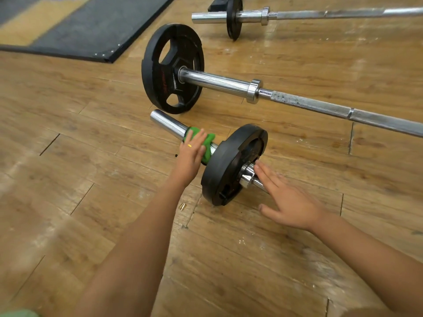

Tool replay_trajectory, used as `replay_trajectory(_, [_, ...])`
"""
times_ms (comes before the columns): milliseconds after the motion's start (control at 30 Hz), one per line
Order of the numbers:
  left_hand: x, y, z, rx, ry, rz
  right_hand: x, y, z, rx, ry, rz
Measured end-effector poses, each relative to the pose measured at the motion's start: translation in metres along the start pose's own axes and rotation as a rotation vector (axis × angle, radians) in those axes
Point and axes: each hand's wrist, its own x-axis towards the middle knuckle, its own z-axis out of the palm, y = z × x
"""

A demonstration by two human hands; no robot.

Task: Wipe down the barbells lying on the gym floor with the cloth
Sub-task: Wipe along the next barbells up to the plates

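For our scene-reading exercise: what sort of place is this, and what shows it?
Probably a gym's free-weights area: three barbells lie on the wooden floor, each carrying a black weight plate, near a dark mat.

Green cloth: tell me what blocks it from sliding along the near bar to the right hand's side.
The black plate: it sits on the sleeve right beside the green cloth, between it and the right hand. Toward the sleeve's bare end, nothing visible blocks it.
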Motion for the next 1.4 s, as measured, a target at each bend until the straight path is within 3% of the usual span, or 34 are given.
replay_trajectory(100, [0.002,0.013,0.006,-0.084,0.078,-0.102,0.0,0.0,-0.001,-0.003,0.008,0.006])
replay_trajectory(267, [-0.005,0.01,0.006,0.019,-0.094,0.098,-0.001,0.0,-0.003,-0.009,0.008,0.02])
replay_trajectory(433, [0.005,0.006,0.0,-0.068,0.05,-0.079,0.001,0.001,0.001,-0.027,0.016,0.016])
replay_trajectory(633, [-0.008,0.007,0.0,0.059,-0.094,0.092,-0.001,0.0,0.002,-0.044,0.024,0.009])
replay_trajectory(833, [-0.006,0.018,0.011,-0.091,0.063,-0.022,0.0,-0.001,0.004,-0.031,0.023,0.018])
replay_trajectory(1033, [-0.014,0.017,-0.004,0.053,-0.007,0.094,0.0,-0.004,0.007,-0.059,0.005,0.02])
replay_trajectory(1400, [-0.024,0.062,-0.061,0.123,0.157,0.172,-0.031,-0.004,0.003,-0.077,0.002,0.086])
